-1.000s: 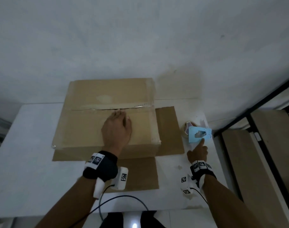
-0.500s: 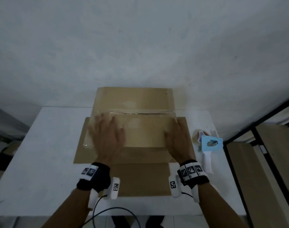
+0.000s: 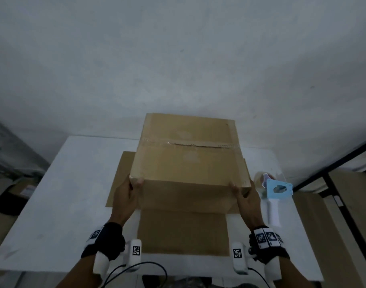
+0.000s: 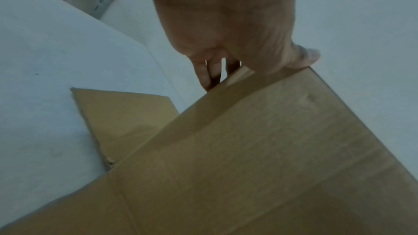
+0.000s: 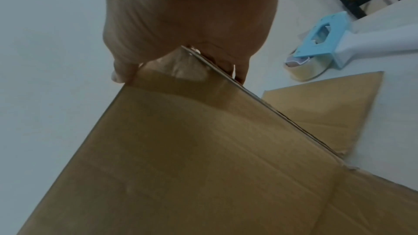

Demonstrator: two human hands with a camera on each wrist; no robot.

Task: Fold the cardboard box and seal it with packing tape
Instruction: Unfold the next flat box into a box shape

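Note:
A brown cardboard box [image 3: 188, 163] stands on the white table [image 3: 69, 183], its top flaps closed with clear tape [image 3: 190, 143] along the seam. My left hand [image 3: 127, 197] grips the box's near left corner, thumb on the top edge. My right hand [image 3: 247, 197] grips the near right corner the same way. In the left wrist view the left hand [image 4: 228, 42] holds the box [image 4: 260, 158] edge with thumb above and fingers on the side. In the right wrist view the right hand [image 5: 185, 29] wraps the taped corner of the box [image 5: 192, 149]. The blue-and-white tape dispenser [image 3: 276, 194] lies right of the box.
Loose bottom flaps [image 3: 184, 231] spread flat on the table in front of the box and to both sides. A black-framed rack with wooden shelves [image 3: 348, 204] stands right of the table. A white wall [image 3: 178, 69] rises close behind. A cable [image 3: 136, 269] hangs at the table's near edge.
My right hand left the tape dispenser and came to the box. Both hands slid from lying flat on the top to gripping the near corners; the box now looks raised and nearer.

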